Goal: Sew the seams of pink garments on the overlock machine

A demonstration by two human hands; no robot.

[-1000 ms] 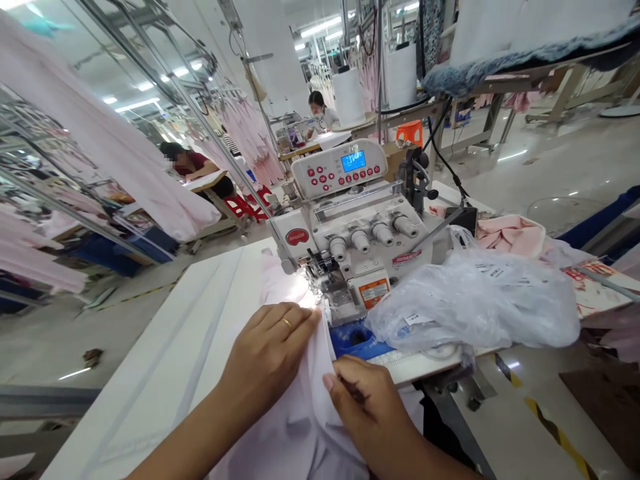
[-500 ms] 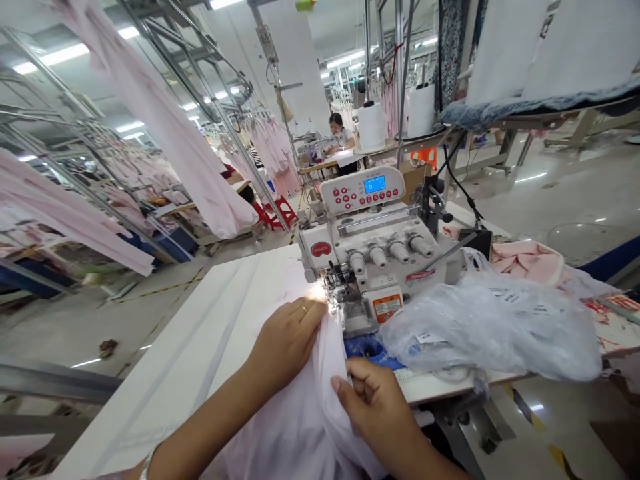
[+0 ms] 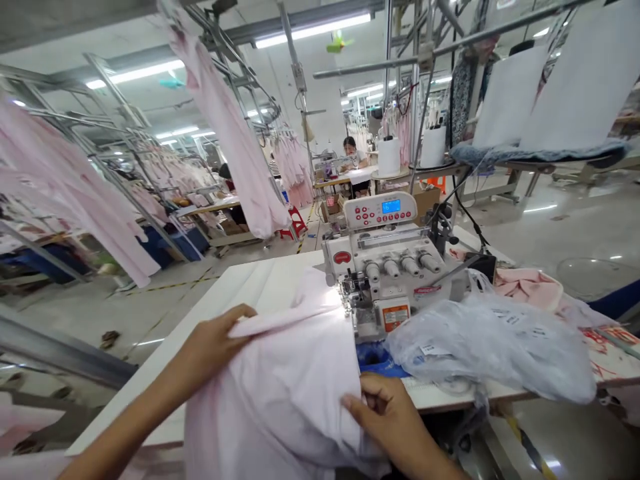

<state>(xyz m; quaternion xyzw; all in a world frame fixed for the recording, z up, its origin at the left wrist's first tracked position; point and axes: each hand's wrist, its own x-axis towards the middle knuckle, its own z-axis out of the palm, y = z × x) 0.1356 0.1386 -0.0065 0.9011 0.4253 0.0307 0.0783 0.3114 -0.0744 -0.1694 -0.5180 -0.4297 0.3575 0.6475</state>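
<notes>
A pale pink piece of fabric (image 3: 295,373) spreads over the front of the white table, its upper edge running to the needle area of an overlock sewing machine (image 3: 385,267). My left hand (image 3: 215,340) grips a fold of it left of the machine, thumb hidden under the cloth. Below the needle area, my right hand (image 3: 387,410) pinches the fabric's right edge between thumb and fingers. The machine's lamp lights the cloth at the presser foot. Lower parts of the fabric hang past the table's near edge.
A clear plastic bag (image 3: 490,340) lies right of the machine, with folded pink cloth (image 3: 530,290) behind it. Large white thread cones (image 3: 510,93) stand at upper right. Pink garments (image 3: 230,133) hang at left. Another person (image 3: 355,157) sits at a machine further back.
My left hand has moved left, away from the presser foot, drawing a fold of the fabric out with it. My right hand still pinches the edge. The view has shifted slightly.
</notes>
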